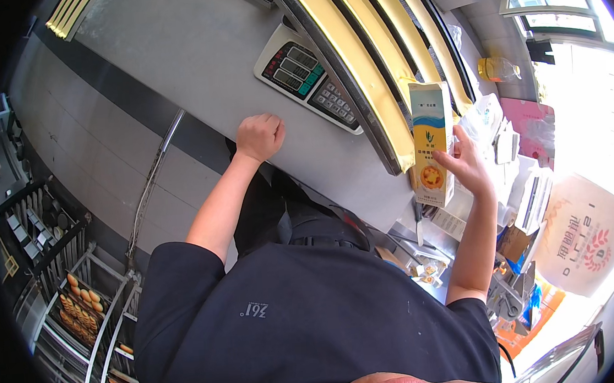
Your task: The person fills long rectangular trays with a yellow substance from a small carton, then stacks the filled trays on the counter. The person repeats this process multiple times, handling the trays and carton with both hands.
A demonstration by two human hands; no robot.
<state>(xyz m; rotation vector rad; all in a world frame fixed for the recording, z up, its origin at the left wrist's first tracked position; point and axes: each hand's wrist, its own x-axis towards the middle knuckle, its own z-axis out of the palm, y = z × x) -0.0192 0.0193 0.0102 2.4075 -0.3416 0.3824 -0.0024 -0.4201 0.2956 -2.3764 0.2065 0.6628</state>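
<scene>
My right hand (466, 161) grips a printed carton (431, 145) with a blue top band, a yellow lower part and a tart picture. The carton's upper end is beside a long black tray (340, 90) of several channels, which hold smooth yellow material (354, 60). A little yellow material shows at the carton's top corner. The tray sits over a digital scale (304, 82), hiding part of it. My left hand (261, 137) is curled into a fist near the counter's front edge, apart from the scale. Nothing shows in it.
The grey counter (169, 57) carries another yellow-filled tray (68, 18) at the far left. A bottle of yellow liquid (497, 69) lies beyond the carton. Racks of baked goods (83, 308) stand at the lower left. A knife (419, 223) is below the carton.
</scene>
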